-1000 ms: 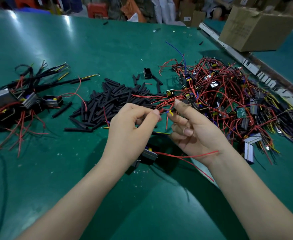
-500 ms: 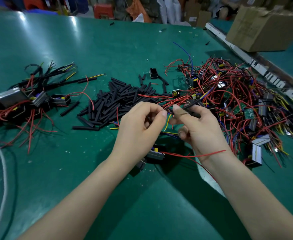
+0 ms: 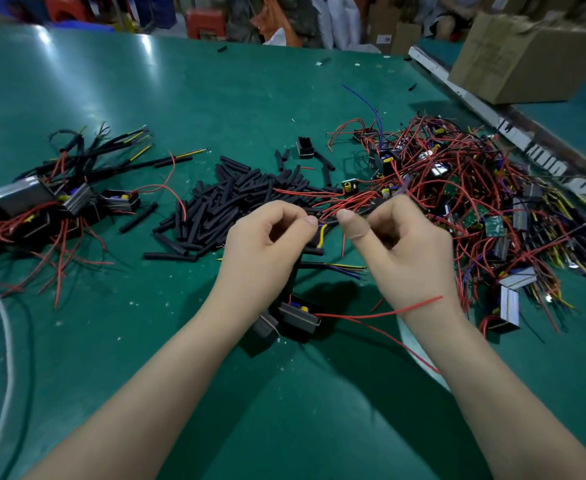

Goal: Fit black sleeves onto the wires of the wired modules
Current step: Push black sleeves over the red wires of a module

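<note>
My left hand (image 3: 262, 251) pinches the thin yellow and blue wires (image 3: 322, 233) of a wired module (image 3: 296, 318) that lies on the green table below my wrists. My right hand (image 3: 402, 247) pinches a black sleeve (image 3: 376, 206) just right of those wire ends, thumb close to my left fingertips. Beyond the hands lies a heap of loose black sleeves (image 3: 236, 199). Many unsleeved modules with red wires (image 3: 475, 192) are piled at the right. Modules with sleeved wires (image 3: 59, 199) lie at the left.
A cardboard box (image 3: 530, 53) stands at the back right beside a metal rail (image 3: 513, 133). A white cable (image 3: 6, 358) runs down the left edge. A small black part (image 3: 305, 147) lies behind the sleeve heap. Stools and boxes stand beyond the table's far edge.
My right thumb and the sleeve have moved closer to my left fingertips. The yellow wire now hangs in a short loop between the two hands.
</note>
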`<state>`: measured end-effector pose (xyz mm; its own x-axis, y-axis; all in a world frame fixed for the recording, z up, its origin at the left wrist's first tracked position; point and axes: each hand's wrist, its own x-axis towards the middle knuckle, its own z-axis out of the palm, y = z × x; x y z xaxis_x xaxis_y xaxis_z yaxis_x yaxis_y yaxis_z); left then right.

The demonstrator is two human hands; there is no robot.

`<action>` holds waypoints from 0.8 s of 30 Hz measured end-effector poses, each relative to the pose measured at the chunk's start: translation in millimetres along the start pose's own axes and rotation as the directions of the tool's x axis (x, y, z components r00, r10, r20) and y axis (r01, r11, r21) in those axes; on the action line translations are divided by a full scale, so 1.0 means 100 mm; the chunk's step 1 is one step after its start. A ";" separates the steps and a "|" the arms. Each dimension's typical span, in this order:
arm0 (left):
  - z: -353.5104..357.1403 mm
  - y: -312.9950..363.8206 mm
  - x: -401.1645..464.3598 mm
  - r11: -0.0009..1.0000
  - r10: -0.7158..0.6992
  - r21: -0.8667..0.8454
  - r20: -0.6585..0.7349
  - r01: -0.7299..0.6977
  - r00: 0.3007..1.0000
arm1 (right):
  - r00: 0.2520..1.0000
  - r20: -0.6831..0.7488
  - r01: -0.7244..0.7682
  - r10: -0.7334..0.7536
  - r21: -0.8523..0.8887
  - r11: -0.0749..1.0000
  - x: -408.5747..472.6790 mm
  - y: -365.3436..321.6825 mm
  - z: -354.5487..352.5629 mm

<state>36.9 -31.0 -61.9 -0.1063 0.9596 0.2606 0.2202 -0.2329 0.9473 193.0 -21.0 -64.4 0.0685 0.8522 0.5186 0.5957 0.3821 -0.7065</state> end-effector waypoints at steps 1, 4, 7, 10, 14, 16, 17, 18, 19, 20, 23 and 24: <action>-0.01 0.01 0.02 0.996 -0.052 -0.067 0.003 0.052 0.999 | 0.986 -0.022 0.165 -0.166 -0.067 0.984 0.03 0.01 -0.03; -0.02 0.04 0.06 0.960 -0.170 -0.214 0.073 0.182 0.983 | 0.892 0.092 0.451 -0.442 -0.256 0.855 0.10 0.09 -0.11; -0.03 0.06 0.06 0.929 -0.227 -0.253 0.189 0.271 0.955 | 0.843 0.165 0.538 -0.512 -0.253 0.804 0.13 0.10 -0.11; -0.04 0.04 0.06 0.902 -0.283 -0.272 0.209 0.334 0.936 | 0.800 0.182 0.600 -0.572 -0.222 0.768 0.14 0.06 -0.12; -0.07 0.01 0.09 0.919 -0.273 -0.241 0.179 0.311 0.945 | 0.822 0.179 0.569 -0.541 -0.211 0.795 0.08 -0.04 -0.08; -0.08 -0.03 0.09 0.992 -0.116 -0.046 0.103 0.121 0.988 | 0.875 0.210 0.482 -0.437 -0.275 0.832 0.06 -0.10 -0.05; -0.09 -0.06 0.09 0.990 -0.001 0.137 0.081 -0.010 0.997 | 0.898 0.243 0.430 -0.367 -0.312 0.847 0.05 -0.12 -0.03; -0.10 -0.08 0.09 0.944 0.118 0.300 0.080 -0.137 0.990 | 0.912 0.280 0.387 -0.300 -0.342 0.856 0.05 -0.13 -0.02; -0.11 -0.09 0.08 0.890 0.213 0.392 0.091 -0.231 0.973 | 0.918 0.313 0.353 -0.244 -0.361 0.863 0.05 -0.12 -0.01; -0.11 -0.10 0.08 0.862 0.258 0.425 0.103 -0.277 0.961 | 0.918 0.346 0.323 -0.193 -0.374 0.869 0.06 -0.11 0.00; -0.11 -0.12 0.08 0.856 0.263 0.422 0.140 -0.298 0.955 | 0.878 0.475 0.255 -0.061 -0.355 0.899 0.07 -0.06 0.03; -0.11 -0.13 0.08 0.862 0.248 0.413 0.163 -0.295 0.955 | 0.860 0.509 0.223 -0.029 -0.323 0.920 0.06 -0.06 0.04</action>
<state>22.2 -22.4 -69.9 0.1116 0.8842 0.4536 0.6217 -0.4182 0.6623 187.1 -16.5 -58.7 -0.3657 0.9039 0.2220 0.8219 0.4255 -0.3787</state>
